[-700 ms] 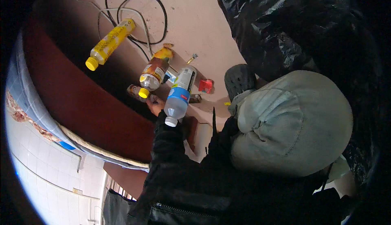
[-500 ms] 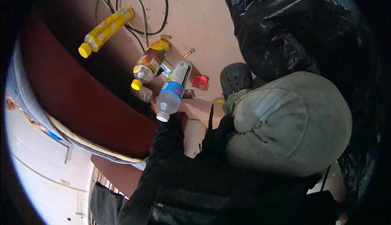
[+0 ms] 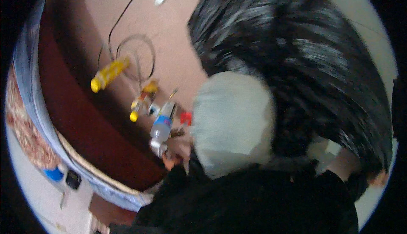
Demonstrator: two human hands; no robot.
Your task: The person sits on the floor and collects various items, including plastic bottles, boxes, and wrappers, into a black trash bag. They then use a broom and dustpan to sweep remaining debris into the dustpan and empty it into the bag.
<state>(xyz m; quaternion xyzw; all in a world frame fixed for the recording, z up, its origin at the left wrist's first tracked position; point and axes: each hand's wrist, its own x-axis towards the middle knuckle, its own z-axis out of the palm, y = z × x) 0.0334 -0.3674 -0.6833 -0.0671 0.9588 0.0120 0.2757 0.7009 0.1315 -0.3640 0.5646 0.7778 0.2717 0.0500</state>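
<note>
My left hand point(image 3: 171, 161), blurred, is closed on a small clear plastic container point(image 3: 158, 148) with whitish patches; whether it is a bottle or a cup is unclear. Just beyond it lies a clear bottle with a blue label point(image 3: 162, 126). Farther left are a yellow-capped bottle with a brown and yellow label point(image 3: 143, 101) and a yellow bottle point(image 3: 109, 75). At the far right my right hand point(image 3: 377, 179) grips the lower edge of a large black plastic bag point(image 3: 313, 60); part of that hand is hidden by the bag.
A dark red bed side point(image 3: 93, 136) runs along the left, with bedding above its edge. Black and grey cables point(image 3: 152, 60) loop over the pinkish floor point(image 3: 174, 56). A small red packet point(image 3: 185, 118) lies beside my bent knee in grey-green trousers point(image 3: 233, 123).
My view has shifted and blurred. My left hand has drawn the clear container back from among the bottles. My right hand now shows at the bag's edge, and the knee hides the shoe.
</note>
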